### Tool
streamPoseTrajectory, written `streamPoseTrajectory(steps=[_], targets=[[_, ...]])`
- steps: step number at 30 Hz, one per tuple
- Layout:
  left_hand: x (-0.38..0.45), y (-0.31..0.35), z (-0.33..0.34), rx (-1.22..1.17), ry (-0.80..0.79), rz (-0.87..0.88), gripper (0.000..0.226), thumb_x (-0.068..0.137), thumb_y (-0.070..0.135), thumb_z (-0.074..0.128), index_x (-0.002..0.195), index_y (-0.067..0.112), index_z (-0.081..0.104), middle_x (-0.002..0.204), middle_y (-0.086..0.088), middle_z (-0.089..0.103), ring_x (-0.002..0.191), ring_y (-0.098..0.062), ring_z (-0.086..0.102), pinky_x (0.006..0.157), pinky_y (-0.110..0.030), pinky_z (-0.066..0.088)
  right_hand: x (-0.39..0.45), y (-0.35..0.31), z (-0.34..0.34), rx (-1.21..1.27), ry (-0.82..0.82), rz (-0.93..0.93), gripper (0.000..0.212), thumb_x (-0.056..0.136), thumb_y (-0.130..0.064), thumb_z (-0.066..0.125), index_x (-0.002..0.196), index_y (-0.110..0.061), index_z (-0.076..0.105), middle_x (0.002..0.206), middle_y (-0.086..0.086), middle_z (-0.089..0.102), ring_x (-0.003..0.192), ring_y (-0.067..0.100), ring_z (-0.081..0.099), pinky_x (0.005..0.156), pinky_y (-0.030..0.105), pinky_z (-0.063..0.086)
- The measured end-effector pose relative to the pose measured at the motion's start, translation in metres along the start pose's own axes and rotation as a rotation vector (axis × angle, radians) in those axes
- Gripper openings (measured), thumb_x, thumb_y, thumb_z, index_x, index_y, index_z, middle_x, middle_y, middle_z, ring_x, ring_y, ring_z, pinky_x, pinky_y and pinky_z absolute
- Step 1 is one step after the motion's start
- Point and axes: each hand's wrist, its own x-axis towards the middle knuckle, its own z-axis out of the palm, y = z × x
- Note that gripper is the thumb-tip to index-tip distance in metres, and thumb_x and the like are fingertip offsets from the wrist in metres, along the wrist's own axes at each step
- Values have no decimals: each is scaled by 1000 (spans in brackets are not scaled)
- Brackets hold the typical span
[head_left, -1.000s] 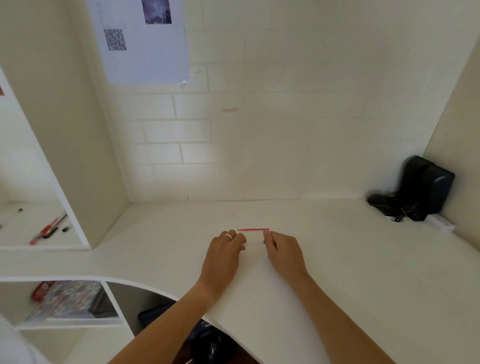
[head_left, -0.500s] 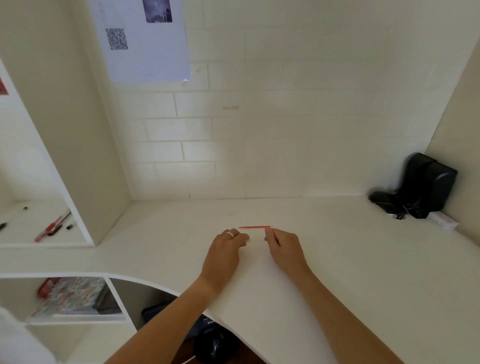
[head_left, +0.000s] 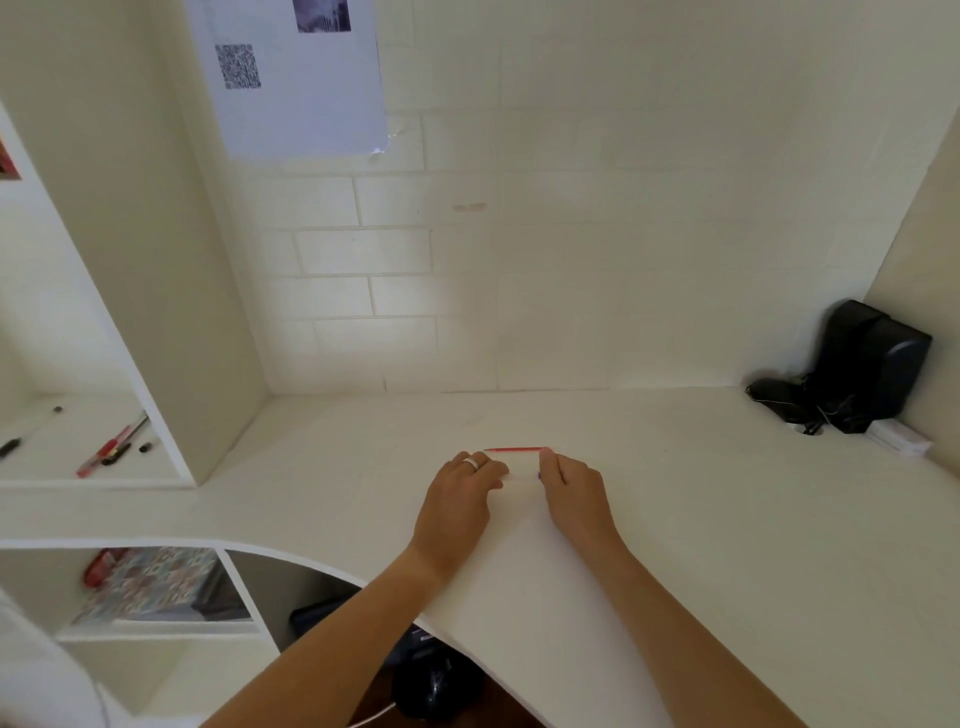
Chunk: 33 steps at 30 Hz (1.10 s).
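My left hand (head_left: 457, 499), with a ring on one finger, and my right hand (head_left: 571, 493) lie close together on the white desk (head_left: 727, 519), fingers curled inward. A pale, nearly clear pen barrel (head_left: 519, 480) spans the gap between their fingertips, and each hand pinches one end. It is faint against the desk. A small blue bit (head_left: 538, 475) shows at the right hand's fingertips. A thin red refill (head_left: 517, 449) lies flat on the desk just behind both hands, apart from the fingers.
A black speaker with cables (head_left: 862, 374) and a small white box (head_left: 898, 439) stand in the back right corner. The left shelf (head_left: 78, 467) holds red and black pens (head_left: 109, 449). A lower cubby holds a patterned book (head_left: 156, 582). A paper with a QR code (head_left: 291, 78) hangs on the wall.
Both hands stay in nearly the same place on the desk, and the red refill has not moved. Only the view has shifted slightly.
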Motion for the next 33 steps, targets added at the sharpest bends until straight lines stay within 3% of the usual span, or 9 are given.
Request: streamPoseTrajectory(steps=[3,6,9,11,15,19,23,28,33], targets=[[-1,2,0,6,1,-20,45,69,-12,55,105,10,71,91,-4,70,85,-24,63,72,-32,51,1,-1,3,33,19,17,47,107,-30,39,63,-17,49,68,5,64,61,14,52,62,33,38],[0,4,0,22,22,-50,38,75,-10,57,104,11,70,92,-4,68,86,-24,61,72,-31,49,1,-2,5,74,4,29,41,106,-35,40,70,-21,50,67,-7,58,61,12,50,62,36,40],[0,4,-1,54,39,-84,34,78,-7,60,104,13,68,94,-2,66,88,-22,57,73,-30,47,2,0,4,47,5,-4,30,104,-35,44,83,-17,56,78,-3,66,72,19,60,69,41,48],[0,4,-1,62,44,-98,35,77,-8,61,104,13,68,93,-2,65,88,-21,57,73,-30,48,2,1,3,56,20,10,32,104,-37,45,78,-22,56,81,3,70,74,23,62,69,42,50],[0,5,-3,66,24,-111,35,78,-8,60,104,14,68,93,-1,64,88,-21,56,73,-29,47,1,2,4,73,-17,3,35,104,-32,47,70,-31,56,69,3,63,61,17,51,59,33,41],[-1,6,-4,63,9,-127,36,76,-9,59,102,14,67,92,-1,63,89,-21,54,73,-29,45,1,0,-3,220,-36,40,14,98,-16,52,88,-17,61,88,-3,70,75,9,58,66,18,43],[-1,6,-3,56,17,-131,38,75,-11,60,102,15,68,92,0,63,89,-20,54,73,-29,47,0,0,-3,201,-57,62,30,103,-28,48,85,-13,67,84,-1,71,80,16,63,73,29,47],[-1,6,-3,17,8,-149,35,81,-10,55,103,14,67,97,-1,62,94,-21,53,80,-33,47,0,3,-8,255,-102,61,14,96,-15,51,95,-24,62,94,-2,71,79,16,60,73,28,46],[-2,4,-3,19,11,-132,38,79,-12,56,102,16,67,96,2,63,93,-19,52,78,-31,46,-2,3,-2,126,-112,18,39,103,-33,45,73,-17,63,65,-4,61,57,9,50,61,29,40]])
